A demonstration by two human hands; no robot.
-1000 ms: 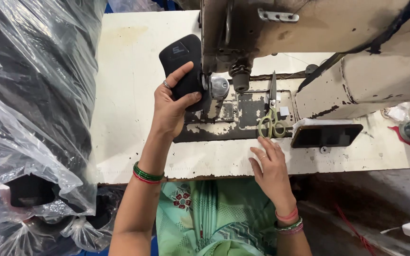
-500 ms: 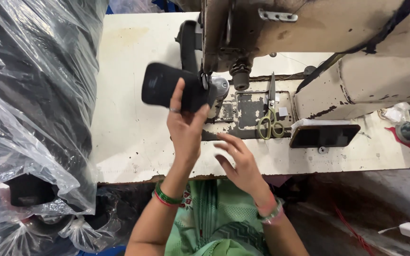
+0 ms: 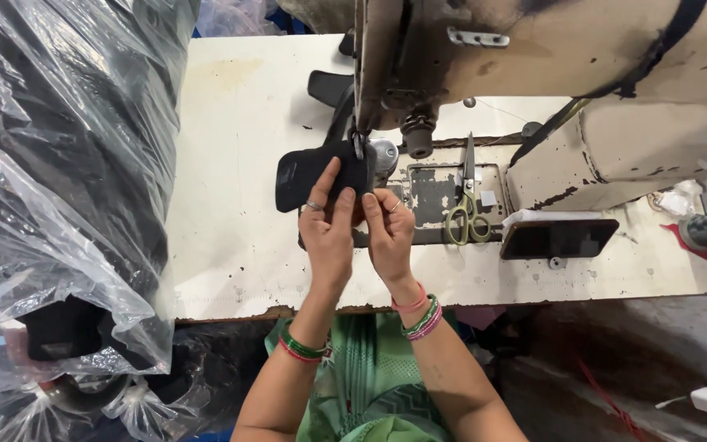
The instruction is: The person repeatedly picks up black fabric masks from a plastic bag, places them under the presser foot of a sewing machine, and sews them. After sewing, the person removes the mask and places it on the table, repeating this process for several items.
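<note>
**Fingers Held Close to the Needle**

A black leather piece (image 3: pixel 308 173) is pinched by both hands directly under the needle bar (image 3: pixel 359 146) of the sewing machine (image 3: pixel 550 74), which serves here as the landmark. The left hand (image 3: pixel 329 225) is laid flat over the piece just in front of the needle bar, fingers pressed down on it; the right hand (image 3: pixel 388 233) is pressed against the left, its fingertips closed on the near edge of the same piece. Neither hand is spread free.

The main hazard is judged to be the closeness of the fingertips to the needle bar: if the machine is started while the hands are held this near, a finger could be caught. A crooked seam could also be caused if the piece is let slip sideways, since only its right end is held and the rest hangs out to the left of the needle bar.

Scissors (image 3: pixel 466 205) are left lying just right of the needle bar, points away from the person, and could be knocked by the right wrist. A dark phone (image 3: pixel 558 238) is seen further right on the table (image 3: pixel 231 245), near its front edge. Bulging plastic-wrapped bundles (image 3: pixel 59 180) are crowded well to the left and could snag the loose end.
</note>
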